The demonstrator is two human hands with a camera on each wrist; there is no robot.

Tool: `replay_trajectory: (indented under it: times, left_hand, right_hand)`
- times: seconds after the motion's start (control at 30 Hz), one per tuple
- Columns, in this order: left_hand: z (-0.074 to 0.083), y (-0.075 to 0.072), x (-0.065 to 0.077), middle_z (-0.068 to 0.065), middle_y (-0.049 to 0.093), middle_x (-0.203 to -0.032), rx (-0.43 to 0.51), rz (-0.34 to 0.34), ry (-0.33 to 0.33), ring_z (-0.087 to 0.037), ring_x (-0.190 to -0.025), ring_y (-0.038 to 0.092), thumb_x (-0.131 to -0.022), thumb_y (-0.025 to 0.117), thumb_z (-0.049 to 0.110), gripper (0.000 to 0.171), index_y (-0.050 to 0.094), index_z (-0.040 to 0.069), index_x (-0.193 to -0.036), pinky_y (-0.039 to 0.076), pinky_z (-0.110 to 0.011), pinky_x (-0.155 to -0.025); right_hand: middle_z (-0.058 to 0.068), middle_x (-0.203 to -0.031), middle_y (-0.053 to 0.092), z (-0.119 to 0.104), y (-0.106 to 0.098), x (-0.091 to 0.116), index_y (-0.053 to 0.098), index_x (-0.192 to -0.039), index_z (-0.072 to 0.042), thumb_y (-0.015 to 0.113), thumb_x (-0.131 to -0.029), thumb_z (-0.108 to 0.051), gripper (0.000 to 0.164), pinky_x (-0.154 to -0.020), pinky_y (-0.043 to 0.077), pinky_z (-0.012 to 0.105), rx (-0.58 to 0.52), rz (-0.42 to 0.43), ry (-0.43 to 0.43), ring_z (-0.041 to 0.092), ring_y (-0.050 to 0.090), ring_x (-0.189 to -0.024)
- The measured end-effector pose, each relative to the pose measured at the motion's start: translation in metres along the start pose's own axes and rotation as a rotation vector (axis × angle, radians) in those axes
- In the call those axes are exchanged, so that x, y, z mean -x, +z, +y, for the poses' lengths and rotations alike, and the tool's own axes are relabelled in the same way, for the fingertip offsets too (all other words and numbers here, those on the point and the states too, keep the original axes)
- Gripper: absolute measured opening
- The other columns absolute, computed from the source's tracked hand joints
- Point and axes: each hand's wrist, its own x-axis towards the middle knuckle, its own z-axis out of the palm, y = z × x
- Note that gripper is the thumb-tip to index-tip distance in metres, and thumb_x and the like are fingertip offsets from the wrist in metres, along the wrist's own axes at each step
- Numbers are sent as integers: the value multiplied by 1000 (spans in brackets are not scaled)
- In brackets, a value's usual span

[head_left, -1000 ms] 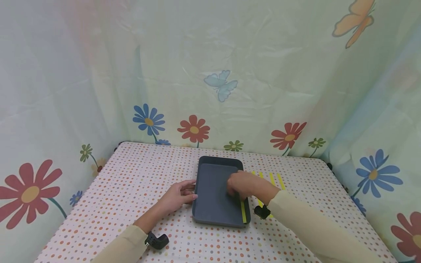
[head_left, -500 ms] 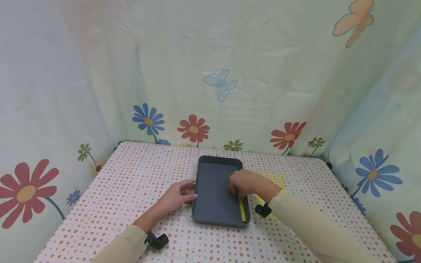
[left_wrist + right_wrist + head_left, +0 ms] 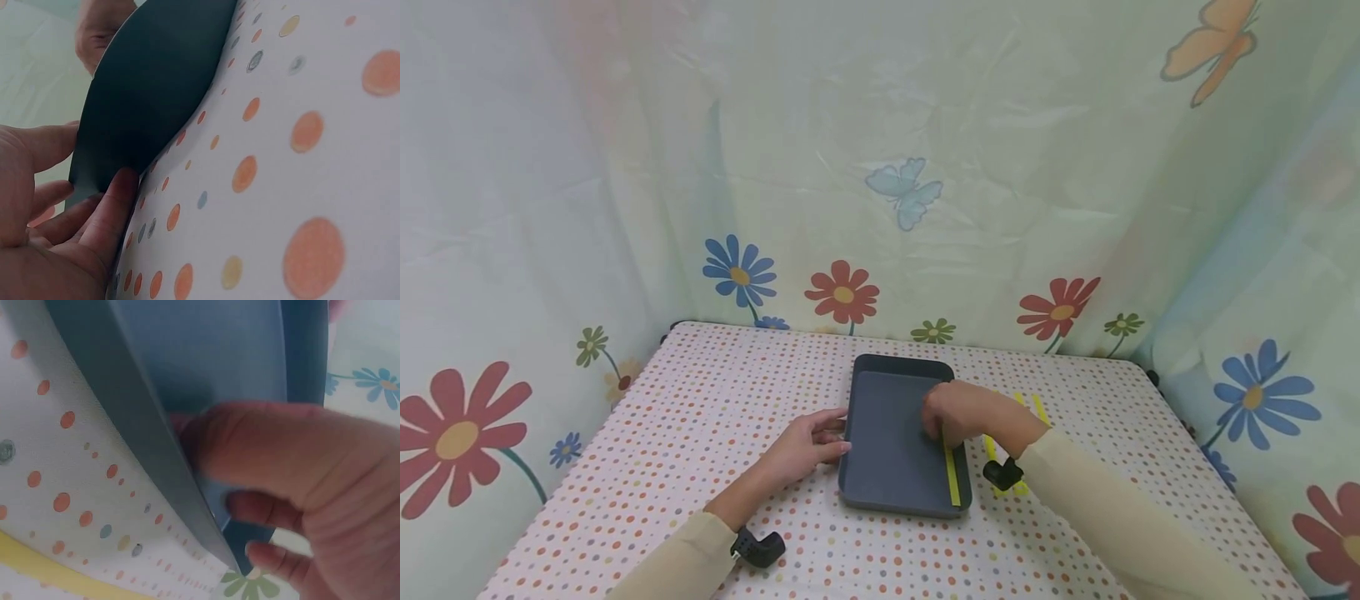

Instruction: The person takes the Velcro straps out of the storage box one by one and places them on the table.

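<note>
A dark grey rectangular tray [image 3: 891, 467] sits at the middle of the table, its long sides running away from me. My left hand [image 3: 805, 442] touches the tray's left wall with thumb and fingertips, the fingers loosely bent; in the left wrist view, one fingertip meets the wall low by the tablecloth. Over the tray's right side, my right hand [image 3: 958, 412] reaches down inside with curled fingers. A narrow yellow strip [image 3: 952, 479] runs from those fingers along the right wall toward the near corner. In the right wrist view, the right fingers [image 3: 250, 434] are blurred and hide the strip's held end.
Several more yellow strips [image 3: 1041, 408] lie on the dotted tablecloth [image 3: 760, 367] to the right of the tray, partly covered by the right forearm. Flower-printed curtains [image 3: 970, 233] hang behind the table and at both sides.
My right hand has shifted slightly right and up inside the tray. The strip's upper end has moved left, away from the right wall. The left hand and tray stay put.
</note>
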Motion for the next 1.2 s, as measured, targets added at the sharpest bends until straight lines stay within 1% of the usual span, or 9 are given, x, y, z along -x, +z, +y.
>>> replay_trajectory:
  times: [0.07, 0.13, 0.23, 0.33, 0.5, 0.63, 0.83, 1.03, 1.2]
  left_hand:
    - [1, 1, 0, -15, 61, -144, -3, 2, -1, -17, -111, 69, -95, 75, 24, 64, 49, 12, -153, 59, -29, -80]
    - [2, 1, 0, -15, 61, -143, -4, 3, -4, -17, -110, 69, -95, 75, 24, 64, 49, 12, -152, 59, -29, -80]
    - [2, 1, 0, -15, 61, -144, 0, 0, -6, -17, -111, 69, -95, 75, 24, 64, 49, 13, -152, 59, -29, -81]
    - [2, 1, 0, -14, 61, -144, 5, 0, -5, -17, -111, 69, -95, 75, 24, 64, 49, 14, -152, 59, -29, -80]
    - [2, 1, -1, -14, 61, -143, 5, -1, 5, -17, -111, 69, -95, 75, 24, 64, 49, 14, -153, 58, -29, -79]
    - [2, 1, 0, -14, 61, -144, 7, 1, 1, -17, -111, 69, -95, 75, 25, 64, 49, 13, -153, 58, -29, -80]
    - [2, 0, 2, -13, 61, -144, 17, 2, -2, -19, -113, 69, -95, 75, 25, 65, 49, 13, -153, 58, -29, -81]
    - [3, 1, 3, -14, 61, -144, 16, 1, 3, -19, -113, 69, -96, 74, 24, 64, 48, 13, -153, 58, -28, -80]
    - [2, 0, 2, -14, 61, -144, 28, -2, 3, -18, -112, 69, -96, 74, 24, 64, 48, 13, -153, 58, -28, -80]
  right_hand:
    - [-8, -87, 66, -1, 0, -1, 74, -79, -21, 84, -75, 0, 24, -68, 53, 29, 42, -8, 10, 8, 56, -73]
    - [-10, -85, 66, -2, 2, -2, 72, -76, -22, 86, -74, -1, 26, -70, 52, 31, 93, -3, 22, 8, 55, -72]
    - [-12, -81, 65, -6, 5, -3, 71, -72, -23, 88, -72, 0, 29, -72, 50, 35, 170, 14, 3, 9, 55, -73]
    - [-13, -79, 66, -10, 5, -4, 71, -70, -26, 92, -69, -3, 31, -75, 50, 38, 244, 24, -24, 9, 57, -77]
    - [-14, -83, 67, -10, 3, -4, 74, -71, -28, 93, -70, -8, 28, -77, 53, 37, 291, 12, -57, 10, 61, -83]
    - [-14, -84, 67, -8, 3, -3, 75, -71, -29, 87, -74, -7, 25, -74, 54, 34, 282, 4, -94, 10, 60, -84]
    - [-13, -82, 66, -6, 4, -1, 76, -68, -26, 79, -77, -1, 27, -63, 51, 25, 219, 13, -117, 8, 56, -78]
    - [-13, -81, 66, -2, 5, 1, 77, -69, -25, 79, -76, -1, 26, -63, 52, 23, 194, 21, -155, 7, 57, -78]
    - [-14, -85, 63, 7, 6, 1, 78, -73, -24, 82, -81, -6, 21, -67, 52, 22, 86, 0, -171, 4, 55, -79]
